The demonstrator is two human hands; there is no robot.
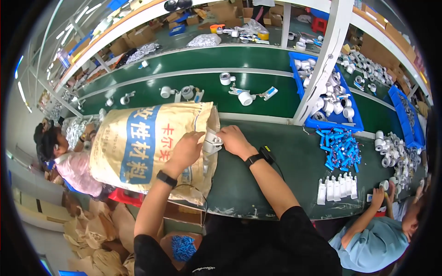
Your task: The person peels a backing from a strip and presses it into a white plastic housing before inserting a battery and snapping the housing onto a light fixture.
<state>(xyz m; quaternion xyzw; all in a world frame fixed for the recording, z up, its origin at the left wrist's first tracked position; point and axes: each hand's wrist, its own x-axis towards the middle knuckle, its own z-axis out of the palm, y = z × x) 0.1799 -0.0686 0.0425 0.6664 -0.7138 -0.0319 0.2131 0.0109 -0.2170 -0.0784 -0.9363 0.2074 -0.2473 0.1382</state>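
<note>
A large tan woven sack point(149, 147) with blue and red printing lies on the green bench, its mouth turned toward my right. At that mouth both hands meet around a white plastic part point(212, 143). My left hand point(185, 151) is curled over the sack's edge, its fingertips closed against the part's left side. My right hand point(235, 141) pinches the part from the other side, with fingers bent. What lies deeper in the sack is mostly hidden.
Blue cylindrical cells point(340, 148) and a row of white handles point(337, 187) lie to the right. Behind stands a blue crate point(331, 99) of white units, beside a white post point(322, 64). Co-workers sit at left point(76, 170) and right point(375, 239). White fan-like units point(246, 97) dot the green belt.
</note>
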